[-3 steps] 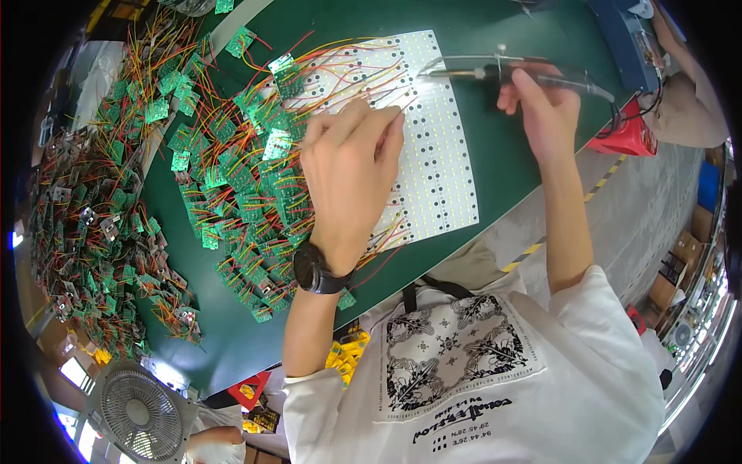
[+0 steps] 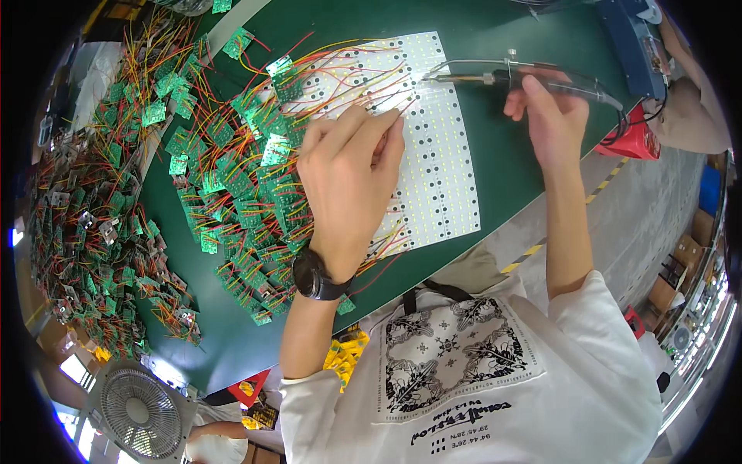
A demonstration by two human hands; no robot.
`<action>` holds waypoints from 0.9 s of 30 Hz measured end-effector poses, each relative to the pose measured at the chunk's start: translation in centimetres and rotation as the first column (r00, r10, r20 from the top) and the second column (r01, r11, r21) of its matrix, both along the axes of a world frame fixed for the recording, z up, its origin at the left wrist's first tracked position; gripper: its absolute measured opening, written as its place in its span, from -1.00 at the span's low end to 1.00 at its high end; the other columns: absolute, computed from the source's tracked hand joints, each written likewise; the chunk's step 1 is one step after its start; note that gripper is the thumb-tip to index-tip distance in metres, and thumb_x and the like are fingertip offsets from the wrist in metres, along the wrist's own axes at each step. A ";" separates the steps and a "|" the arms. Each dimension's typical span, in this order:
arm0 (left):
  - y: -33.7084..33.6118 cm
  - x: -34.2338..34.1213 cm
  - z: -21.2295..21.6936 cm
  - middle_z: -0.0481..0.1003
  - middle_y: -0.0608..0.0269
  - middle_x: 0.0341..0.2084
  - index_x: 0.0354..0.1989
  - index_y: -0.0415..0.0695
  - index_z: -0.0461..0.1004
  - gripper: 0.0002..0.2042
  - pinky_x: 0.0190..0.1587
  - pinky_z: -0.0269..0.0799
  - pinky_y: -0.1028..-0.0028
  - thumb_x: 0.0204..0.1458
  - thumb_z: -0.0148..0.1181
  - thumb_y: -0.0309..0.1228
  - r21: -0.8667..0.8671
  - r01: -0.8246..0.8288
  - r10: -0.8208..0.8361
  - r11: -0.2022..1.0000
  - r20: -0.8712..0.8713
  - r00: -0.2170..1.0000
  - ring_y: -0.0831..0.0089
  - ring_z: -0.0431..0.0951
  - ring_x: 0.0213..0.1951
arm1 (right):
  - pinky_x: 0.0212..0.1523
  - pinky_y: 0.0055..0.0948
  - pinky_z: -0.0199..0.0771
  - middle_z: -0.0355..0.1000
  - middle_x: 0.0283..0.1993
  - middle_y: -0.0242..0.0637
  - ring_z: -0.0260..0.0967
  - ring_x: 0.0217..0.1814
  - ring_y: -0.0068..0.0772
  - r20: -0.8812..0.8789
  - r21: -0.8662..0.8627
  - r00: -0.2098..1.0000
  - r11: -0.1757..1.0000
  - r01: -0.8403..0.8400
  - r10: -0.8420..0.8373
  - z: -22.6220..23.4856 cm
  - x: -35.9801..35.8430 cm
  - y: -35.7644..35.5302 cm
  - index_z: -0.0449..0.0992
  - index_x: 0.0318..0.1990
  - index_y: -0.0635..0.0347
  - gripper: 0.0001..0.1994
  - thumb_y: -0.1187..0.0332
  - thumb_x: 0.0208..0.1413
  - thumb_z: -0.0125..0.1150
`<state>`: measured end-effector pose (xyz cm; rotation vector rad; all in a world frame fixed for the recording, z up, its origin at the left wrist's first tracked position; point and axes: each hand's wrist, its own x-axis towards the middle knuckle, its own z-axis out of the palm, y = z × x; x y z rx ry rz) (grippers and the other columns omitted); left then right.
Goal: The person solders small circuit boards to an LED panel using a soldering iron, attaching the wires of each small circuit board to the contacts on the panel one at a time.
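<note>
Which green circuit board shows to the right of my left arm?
The lone green board slightly below and right of your black watch; the other green boards in view all lie left of that arm.

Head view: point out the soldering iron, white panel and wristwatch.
Soldering iron point(image 2: 504, 80): head view, front of the black handle.
White panel point(image 2: 435, 158): head view, bare dotted surface.
Wristwatch point(image 2: 310, 274): head view, dark watch face.
</note>
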<state>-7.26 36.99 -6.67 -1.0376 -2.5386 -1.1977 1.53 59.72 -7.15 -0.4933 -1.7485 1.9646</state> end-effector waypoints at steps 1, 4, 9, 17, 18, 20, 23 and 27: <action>0.0 0.0 -0.2 0.36 0.35 -0.68 -0.51 -0.13 0.52 -0.93 -0.49 0.22 0.43 -0.21 0.28 -0.50 -0.009 -0.001 0.001 1.000 0.005 1.000 0.35 0.27 -0.63 | -0.53 -0.52 0.37 0.45 -0.46 -0.12 0.42 -0.54 -0.37 0.003 -0.006 1.000 1.000 -0.014 0.014 0.0 0.1 -0.1 0.42 -0.18 0.46 -0.77 0.49 0.03 0.19; 0.2 0.0 -0.4 0.33 0.39 -0.71 -0.51 -0.11 0.53 -0.91 -0.49 0.21 0.45 -0.24 0.30 -0.52 -0.025 0.001 0.000 1.000 0.013 1.000 0.40 0.25 -0.64 | -0.54 -0.52 0.37 0.45 -0.46 -0.11 0.43 -0.54 -0.37 -0.003 0.022 0.999 0.999 -0.034 0.034 -0.3 0.1 0.1 0.42 -0.18 0.47 -0.76 0.49 0.02 0.20; 0.4 0.1 -0.7 0.32 0.41 -0.72 -0.52 -0.10 0.53 -0.89 -0.50 0.21 0.47 -0.28 0.32 -0.53 -0.006 -0.027 0.027 1.000 -0.028 0.999 0.42 0.25 -0.64 | -0.54 -0.52 0.39 0.45 -0.47 -0.10 0.44 -0.54 -0.36 0.024 0.036 0.998 0.997 -0.063 0.062 -0.1 0.1 0.2 0.42 -0.20 0.50 -0.76 0.49 0.02 0.21; 0.3 0.0 -0.8 0.31 0.42 -0.72 -0.52 -0.10 0.53 -0.88 -0.50 0.21 0.47 -0.28 0.32 -0.54 -0.019 -0.016 0.016 1.000 -0.020 1.000 0.41 0.25 -0.63 | -0.53 -0.52 0.40 0.46 -0.48 -0.09 0.44 -0.53 -0.36 0.034 0.064 0.995 0.994 -0.091 0.089 -0.1 0.2 0.3 0.42 -0.20 0.50 -0.76 0.49 0.02 0.20; 0.4 0.0 -0.7 0.31 0.42 -0.72 -0.52 -0.10 0.53 -0.88 -0.50 0.21 0.46 -0.28 0.31 -0.54 -0.018 -0.012 0.012 1.000 -0.015 1.000 0.41 0.25 -0.63 | -0.53 -0.52 0.40 0.46 -0.48 -0.09 0.44 -0.53 -0.36 0.030 0.068 0.995 0.993 -0.101 0.099 -0.1 0.2 0.3 0.42 -0.20 0.50 -0.76 0.50 0.01 0.20; 0.3 0.0 -0.7 0.31 0.42 -0.72 -0.52 -0.10 0.53 -0.88 -0.50 0.21 0.46 -0.28 0.31 -0.54 -0.014 -0.013 0.013 1.000 -0.015 1.000 0.41 0.25 -0.63 | -0.53 -0.52 0.40 0.46 -0.48 -0.09 0.44 -0.53 -0.36 0.025 0.069 0.993 0.991 -0.114 0.113 -0.1 0.2 0.3 0.42 -0.20 0.50 -0.77 0.50 0.01 0.20; 0.3 0.0 -0.9 0.31 0.41 -0.72 -0.53 -0.10 0.52 -0.89 -0.50 0.21 0.46 -0.28 0.31 -0.54 -0.014 -0.016 0.016 1.000 -0.021 1.000 0.41 0.26 -0.63 | -0.52 -0.52 0.40 0.46 -0.48 -0.09 0.44 -0.52 -0.36 0.032 0.084 0.993 0.990 -0.115 0.113 -0.2 0.2 0.3 0.42 -0.20 0.50 -0.77 0.50 0.01 0.20; 0.2 0.1 -0.9 0.31 0.41 -0.72 -0.54 -0.10 0.52 -0.89 -0.50 0.21 0.46 -0.28 0.31 -0.54 -0.015 -0.015 0.015 1.000 -0.020 1.000 0.40 0.26 -0.63 | -0.51 -0.53 0.40 0.46 -0.48 -0.09 0.45 -0.52 -0.36 0.037 0.103 0.993 0.988 -0.114 0.110 -0.2 0.2 0.2 0.43 -0.20 0.50 -0.76 0.50 0.01 0.20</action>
